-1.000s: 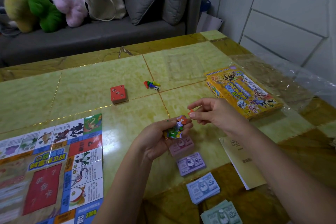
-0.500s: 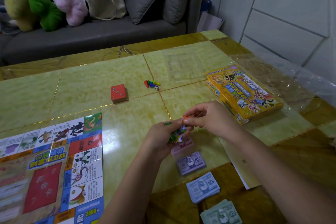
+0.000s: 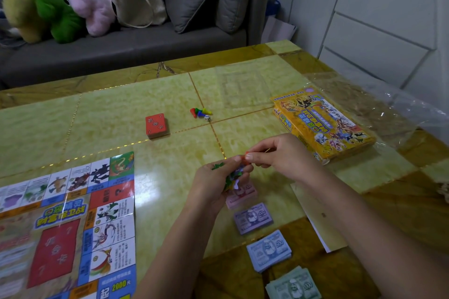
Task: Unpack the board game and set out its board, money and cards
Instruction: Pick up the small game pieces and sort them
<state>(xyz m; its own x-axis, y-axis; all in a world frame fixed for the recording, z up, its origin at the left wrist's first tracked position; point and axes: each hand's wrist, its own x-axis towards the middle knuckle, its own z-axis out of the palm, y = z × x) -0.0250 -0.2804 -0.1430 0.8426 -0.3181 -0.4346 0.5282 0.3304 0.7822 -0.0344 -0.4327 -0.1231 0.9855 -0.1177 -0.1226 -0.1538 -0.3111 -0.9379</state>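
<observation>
Sorting a bundle of small coloured pieces point(image 3: 232, 175) just right of the board point(image 3: 73, 221), a person's left hand point(image 3: 213, 184) curls its fingers round the clutch while the right hand point(image 3: 283, 155) pinches an orange bit at its top between thumb and forefinger; the glossy paper board already lies unfolded and flat; four thick banknote stacks point(image 3: 252, 217), pink, purple, blue and green, run in a row right of the board; a blocky red card deck point(image 3: 156, 126) sits beyond its far corner, cone-shaped plastic pawns point(image 3: 200, 112) and a white die point(image 3: 207, 118) farther right; the yellow cardboard box point(image 3: 323, 126) rests well right; seemingly only these blurred pieces remain unplaced.
</observation>
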